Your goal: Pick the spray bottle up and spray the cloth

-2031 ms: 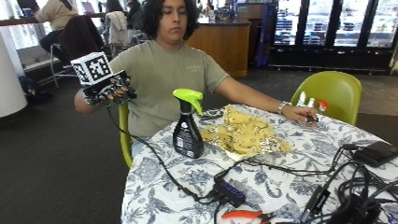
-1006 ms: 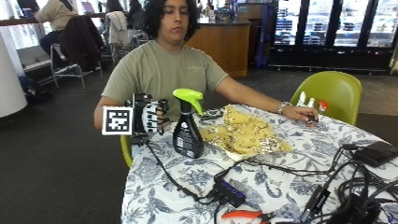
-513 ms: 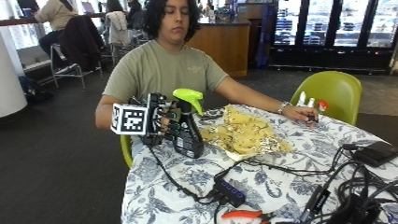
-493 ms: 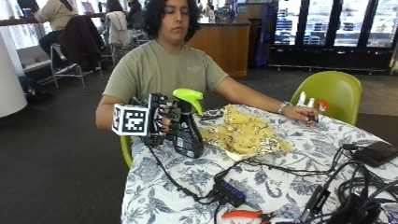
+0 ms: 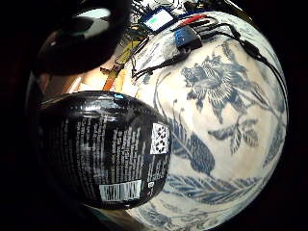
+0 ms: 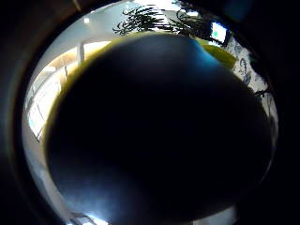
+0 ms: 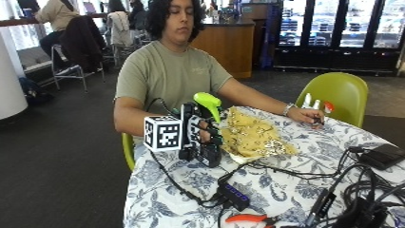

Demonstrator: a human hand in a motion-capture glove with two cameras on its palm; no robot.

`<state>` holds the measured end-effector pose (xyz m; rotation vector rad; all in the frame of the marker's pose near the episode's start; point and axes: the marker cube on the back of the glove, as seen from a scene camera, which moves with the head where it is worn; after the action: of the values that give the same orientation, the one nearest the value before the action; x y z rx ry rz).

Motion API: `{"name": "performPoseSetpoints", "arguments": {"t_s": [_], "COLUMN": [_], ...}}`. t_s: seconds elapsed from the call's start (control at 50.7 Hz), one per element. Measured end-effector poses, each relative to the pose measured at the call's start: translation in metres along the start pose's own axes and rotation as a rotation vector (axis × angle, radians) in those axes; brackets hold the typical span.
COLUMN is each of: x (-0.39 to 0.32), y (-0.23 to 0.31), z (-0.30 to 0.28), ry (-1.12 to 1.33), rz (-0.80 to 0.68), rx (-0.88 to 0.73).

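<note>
A black spray bottle with a green trigger head (image 7: 207, 102) stands on the flower-print table (image 7: 171, 190), near its edge on the person's side. My gloved right hand (image 7: 201, 138) wraps its fingers round the bottle's body. The bottle's labelled side (image 5: 106, 149) fills much of the little finger side palm view, and its dark body (image 6: 159, 131) blocks most of the thumb side view. A crumpled yellow cloth (image 7: 254, 137) lies on the table just beside the bottle. The person's bare left hand (image 7: 309, 115) rests on the table beyond the cloth.
Black cables run across the table to a black hub (image 7: 235, 195). An orange-handled tool (image 7: 248, 219) lies at the near edge. A flat black device (image 7: 383, 156) sits at the right. A green chair (image 7: 335, 95) stands behind the table.
My gloved hand came down from its raised spot at the left to the bottle, and its fingers now curl round the bottle's body. The bottle and cloth have stayed where they were.
</note>
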<state>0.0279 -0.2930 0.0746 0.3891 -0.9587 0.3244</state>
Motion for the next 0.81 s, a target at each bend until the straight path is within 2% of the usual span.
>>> {"name": "performPoseSetpoints", "arguments": {"t_s": [0.099,0.296,0.394,0.572,0.69,0.808], "x": [0.001,-0.034,-0.077,-0.138,-0.140,-0.119], "y": [-0.006,0.002,0.010,0.020,0.030,0.037], "z": [0.001,-0.024,-0.044,-0.051,-0.037,-0.015], "ry": [-0.082,-0.157,-0.076,0.262,0.428,0.529], "rz": [0.030,-0.096,-0.050,0.110,0.308,0.442], "rx": [0.019,-0.015,-0.193,-0.529,-0.803,-0.954]}}
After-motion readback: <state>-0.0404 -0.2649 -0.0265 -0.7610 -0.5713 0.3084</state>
